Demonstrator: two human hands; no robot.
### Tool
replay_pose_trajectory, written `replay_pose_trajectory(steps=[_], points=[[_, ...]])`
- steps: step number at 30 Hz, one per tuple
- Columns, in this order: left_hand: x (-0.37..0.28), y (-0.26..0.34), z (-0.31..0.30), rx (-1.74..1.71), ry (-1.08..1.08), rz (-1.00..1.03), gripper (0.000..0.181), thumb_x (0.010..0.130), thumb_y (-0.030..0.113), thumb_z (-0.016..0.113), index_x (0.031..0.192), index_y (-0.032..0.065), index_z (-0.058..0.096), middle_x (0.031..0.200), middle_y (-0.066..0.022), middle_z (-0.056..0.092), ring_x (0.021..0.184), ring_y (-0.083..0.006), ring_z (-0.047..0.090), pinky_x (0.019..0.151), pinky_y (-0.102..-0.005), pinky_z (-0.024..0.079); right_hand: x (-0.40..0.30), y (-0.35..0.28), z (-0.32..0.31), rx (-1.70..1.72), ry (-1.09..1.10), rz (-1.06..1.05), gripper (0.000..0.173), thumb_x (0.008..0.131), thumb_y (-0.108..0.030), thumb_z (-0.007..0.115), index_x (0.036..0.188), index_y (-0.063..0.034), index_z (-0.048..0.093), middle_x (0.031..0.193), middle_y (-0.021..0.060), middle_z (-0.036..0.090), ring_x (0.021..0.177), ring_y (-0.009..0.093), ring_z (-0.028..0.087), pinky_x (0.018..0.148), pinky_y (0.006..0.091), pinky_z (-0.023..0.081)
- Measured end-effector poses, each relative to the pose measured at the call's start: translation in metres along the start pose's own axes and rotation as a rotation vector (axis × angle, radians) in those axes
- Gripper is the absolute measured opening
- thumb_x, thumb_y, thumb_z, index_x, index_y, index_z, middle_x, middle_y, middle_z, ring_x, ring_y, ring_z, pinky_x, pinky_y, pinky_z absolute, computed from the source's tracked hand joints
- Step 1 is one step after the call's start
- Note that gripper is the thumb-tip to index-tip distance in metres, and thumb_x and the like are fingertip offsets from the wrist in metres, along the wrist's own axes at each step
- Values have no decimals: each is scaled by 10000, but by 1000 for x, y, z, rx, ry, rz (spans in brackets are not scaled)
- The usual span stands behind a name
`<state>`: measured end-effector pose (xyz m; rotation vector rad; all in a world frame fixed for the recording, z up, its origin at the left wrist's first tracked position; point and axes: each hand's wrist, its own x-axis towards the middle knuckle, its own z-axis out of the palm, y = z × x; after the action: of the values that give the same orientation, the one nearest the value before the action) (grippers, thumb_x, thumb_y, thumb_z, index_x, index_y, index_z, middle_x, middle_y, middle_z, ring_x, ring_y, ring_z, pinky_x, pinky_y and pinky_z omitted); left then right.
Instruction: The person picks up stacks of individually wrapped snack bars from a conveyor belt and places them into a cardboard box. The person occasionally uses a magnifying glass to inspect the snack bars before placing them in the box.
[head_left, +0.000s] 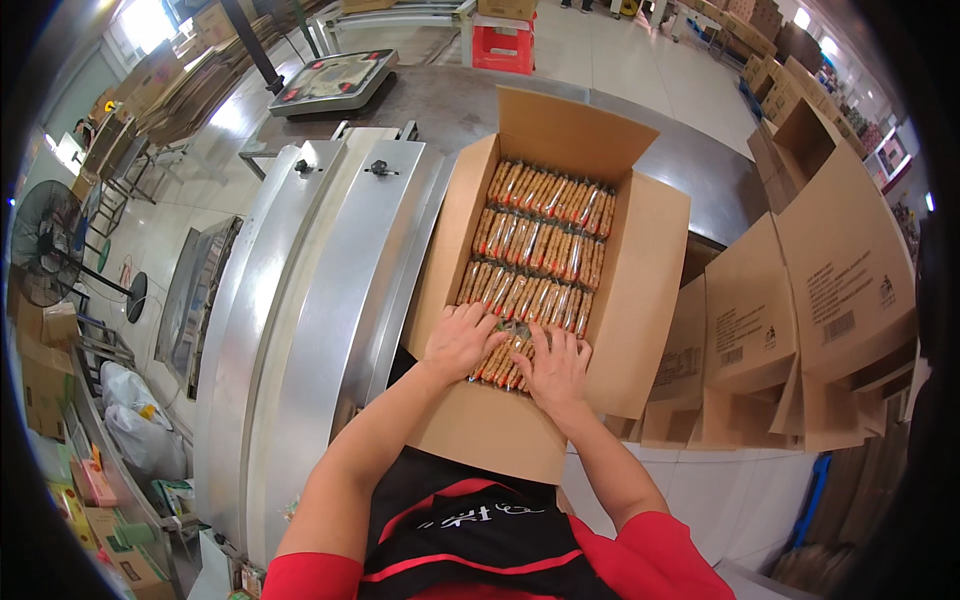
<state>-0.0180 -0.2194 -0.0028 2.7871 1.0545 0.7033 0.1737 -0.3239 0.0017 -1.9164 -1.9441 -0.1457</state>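
An open cardboard carton (651, 285) stands before me with its flaps folded out. Inside, clear-wrapped biscuits (536, 240) stand on edge in several rows across the box. My left hand (461, 341) lies over the left end of the nearest row of wrapped biscuits (501, 364), fingers pointing away from me. On the right part of that same row rests my right hand (556, 364), its fingers spread. Both hands touch the packets, but whether they grip or only press is hidden under the fingers.
A steel conveyor with a pale belt (281, 337) runs along the carton's left side. Behind is a dark metal table (442, 97) bearing a platform scale (334, 82). Several open cartons (750, 322) lean together at right. A floor fan (49, 240) stands far left.
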Motion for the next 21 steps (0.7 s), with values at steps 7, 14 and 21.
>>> replay_pose_trajectory(steps=[7, 14, 21], points=[[1, 6, -1, -22, -16, -41, 250, 981, 356, 668, 1074, 125, 692, 1008, -74, 616, 976, -270, 594, 875, -417, 433, 1, 3, 2, 35, -18, 31, 611, 904, -471, 738, 1388, -128, 596, 1283, 99, 579, 1165, 293, 546, 1024, 528, 364], [3, 9, -2, -23, -25, -62, 201, 985, 287, 660, 1103, 127, 692, 1017, -65, 635, 963, -275, 610, 895, -424, 444, 3, 5, 2, 96, -29, 57, 565, 951, -469, 686, 1389, -123, 601, 1223, 92, 631, 1148, 263, 573, 1060, 534, 348], [6, 8, 0, -4, -22, -58, 187, 993, 250, 627, 1120, 125, 684, 1005, -73, 628, 952, -283, 606, 881, -434, 447, 73, 21, 1, 157, -265, 198, 561, 1073, -337, 506, 1541, -36, 440, 932, 172, 729, 901, 338, 695, 1030, 629, 363]])
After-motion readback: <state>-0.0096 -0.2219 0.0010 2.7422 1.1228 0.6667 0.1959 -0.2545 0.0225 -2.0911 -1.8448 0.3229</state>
